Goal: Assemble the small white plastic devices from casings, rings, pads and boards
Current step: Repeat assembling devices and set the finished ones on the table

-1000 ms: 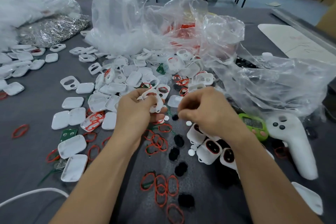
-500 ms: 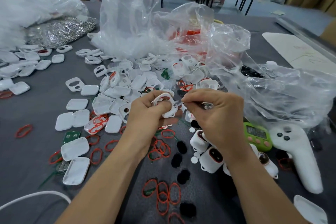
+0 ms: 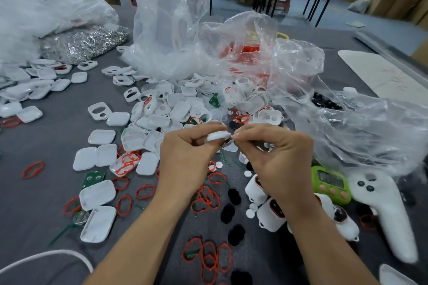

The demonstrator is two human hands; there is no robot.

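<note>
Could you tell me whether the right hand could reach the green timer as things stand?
Probably yes: the green timer lies uncovered beside the right hand, nothing between them, though it is pinching a small part at the white casing.

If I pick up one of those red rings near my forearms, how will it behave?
The red rings look thin and lie in uneven ovals, so probably floppy and light. They overlap, so lifting one may drag neighbours along.

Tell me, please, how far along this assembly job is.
Done: several assembled white plastic devices by the right wrist. In hand: the left hand holds a white oval casing; the right hand pinches a small part at it. Remaining: piled loose white casings, red rings, black pads.
</note>
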